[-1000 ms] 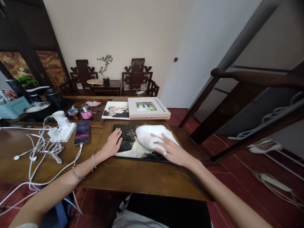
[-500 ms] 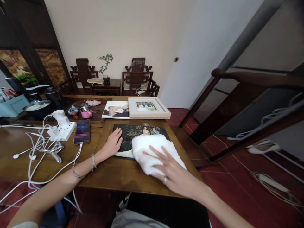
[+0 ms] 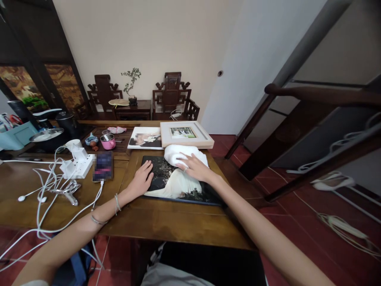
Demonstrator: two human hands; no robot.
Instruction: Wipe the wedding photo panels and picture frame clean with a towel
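A dark photo panel [image 3: 184, 186] with a long pale dress in its picture lies flat on the wooden table [image 3: 166, 222]. My left hand [image 3: 143, 176] rests flat on the panel's left edge, fingers stretched out and holding nothing. Over the panel's far part, my right hand [image 3: 193, 166] presses down on a fluffy white cloth [image 3: 175, 154] and holds it. The cloth covers the upper part of the picture and reaches close to the framed photo [image 3: 202, 139] behind. Beside that frame lies a second, unframed photo panel [image 3: 139, 141].
To the left are a power strip [image 3: 83, 165] with tangled white cables, a phone [image 3: 102, 167] and a clear glossy object [image 3: 70, 190]. Farther back stand a pink cup [image 3: 107, 141] and a black kettle [image 3: 65, 123]. A wooden chair [image 3: 285, 131] stands at right.
My right hand has pushed the white cloth away from me, from the panel's near right part to its far edge. The dress in the picture now shows. My left hand has stayed in place.
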